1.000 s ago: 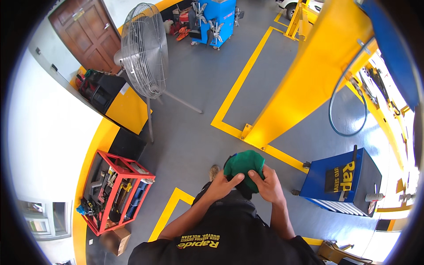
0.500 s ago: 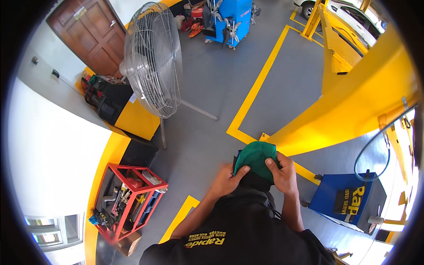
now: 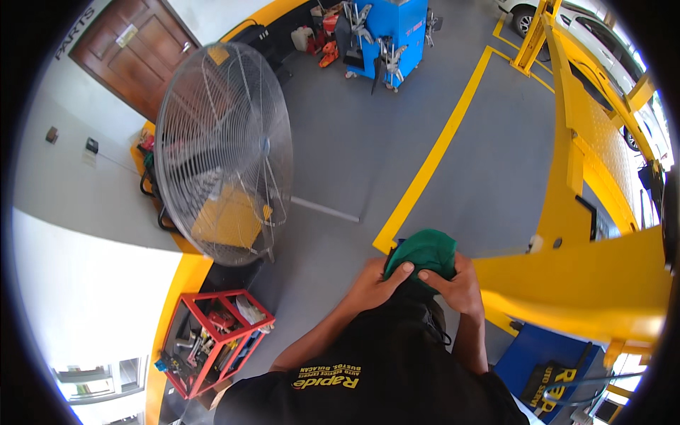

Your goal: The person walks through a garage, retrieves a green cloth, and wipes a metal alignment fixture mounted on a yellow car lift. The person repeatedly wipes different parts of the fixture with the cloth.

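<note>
A rounded piece of green cloth (image 3: 429, 252) is held in front of my body, with a darker edge at its left side. My left hand (image 3: 384, 282) grips its left side, the thumb pressed on top. From the right, my right hand (image 3: 457, 285) closes round the other side, its thumb also on the cloth and close to the left thumb. The fingers beneath are mostly hidden, and whether the cloth is a cap or a pouch I cannot tell.
Ahead on the left stands a large wire-caged fan (image 3: 223, 152). A red tool cart (image 3: 185, 333) sits at the lower left. Yellow lift parts (image 3: 581, 276) and a blue cabinet (image 3: 542, 354) are on the right. A blue machine (image 3: 400, 39) stands farther off.
The view has shifted, bringing the fan and cart lower in the picture and the yellow lift farther right. My thumbs have come closer together on the green cloth.
</note>
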`<state>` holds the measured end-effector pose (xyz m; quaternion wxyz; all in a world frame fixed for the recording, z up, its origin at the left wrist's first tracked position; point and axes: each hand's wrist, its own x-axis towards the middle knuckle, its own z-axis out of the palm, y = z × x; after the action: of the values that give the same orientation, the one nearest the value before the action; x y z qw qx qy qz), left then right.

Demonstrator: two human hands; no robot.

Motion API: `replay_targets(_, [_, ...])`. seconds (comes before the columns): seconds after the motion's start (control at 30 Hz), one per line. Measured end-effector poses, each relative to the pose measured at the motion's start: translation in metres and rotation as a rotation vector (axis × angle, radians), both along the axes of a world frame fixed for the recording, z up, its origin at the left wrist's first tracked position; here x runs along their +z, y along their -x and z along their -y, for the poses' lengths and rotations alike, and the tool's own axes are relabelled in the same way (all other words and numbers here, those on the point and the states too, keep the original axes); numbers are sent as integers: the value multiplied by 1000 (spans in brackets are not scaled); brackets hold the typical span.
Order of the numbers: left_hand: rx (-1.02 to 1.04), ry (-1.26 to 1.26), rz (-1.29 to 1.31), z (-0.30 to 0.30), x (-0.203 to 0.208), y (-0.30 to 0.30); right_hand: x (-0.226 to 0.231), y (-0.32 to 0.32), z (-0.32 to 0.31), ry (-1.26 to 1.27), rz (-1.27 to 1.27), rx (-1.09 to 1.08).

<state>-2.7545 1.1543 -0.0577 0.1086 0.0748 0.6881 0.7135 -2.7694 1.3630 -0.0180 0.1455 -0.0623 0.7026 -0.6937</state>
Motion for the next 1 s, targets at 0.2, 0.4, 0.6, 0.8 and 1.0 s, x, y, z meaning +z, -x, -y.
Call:
replay_targets(0.2, [-139,207,-194,-37,31,135,17,107,-52,-31,-47,-244])
replay_targets(0.4, [-224,180,-191,-58,20,220,1,172,-78,-209,-134,-379])
replay_targets(0.6, [-263,149,-202,-66,-11,315,-18,262,-89,-228,55,-403])
replay_targets(0.8, [-226,133,-213,-52,-6,446,-4,398,-71,-281,-41,-372])
replay_targets(1.0, [-87,76,-184,-27,-10,572,31,521,-42,-243,-91,-285])
